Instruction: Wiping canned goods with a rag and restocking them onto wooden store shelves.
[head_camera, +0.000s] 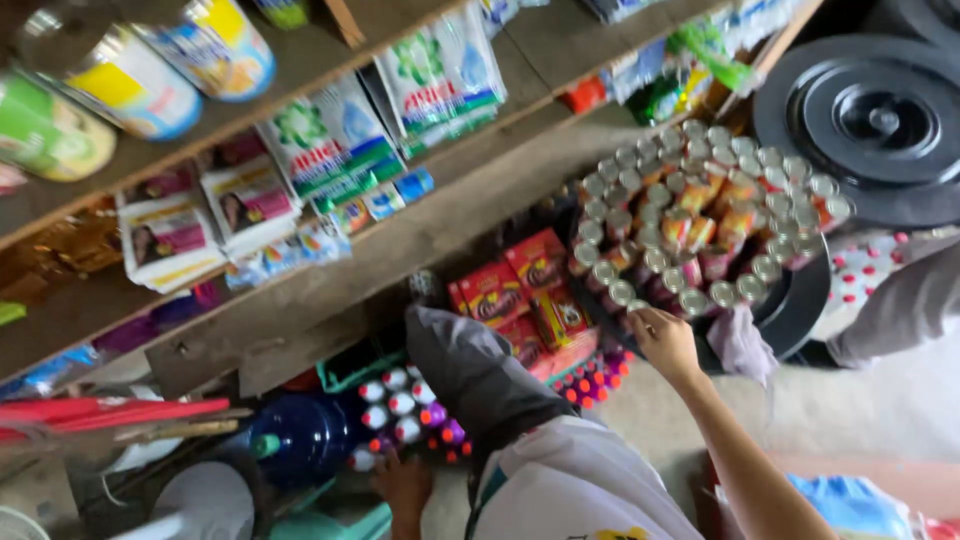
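Observation:
My right hand (665, 345) reaches up to a round stack of small tin cans (700, 215) with silver lids and red and yellow labels. Its fingertips close on one can (637, 307) at the stack's near edge. The cans stand on a black round tray (800, 300), and a lilac cloth (742, 345) hangs just right of the hand. My left hand (403, 487) is low in the frame beside small bottles with white and purple caps (400, 405), fingers apart and holding nothing. A grey fabric fold (470, 370) and my white shirt (570, 485) lie between the arms.
Wooden shelves (430, 230) carry detergent sachets (335, 145), tins (130, 85) and hanging packets. Red boxes (510, 285) sit left of the cans. A blue jug (300, 435) stands lower left, a big black lid (880, 115) upper right. Another person's grey sleeve (900, 305) is at the right.

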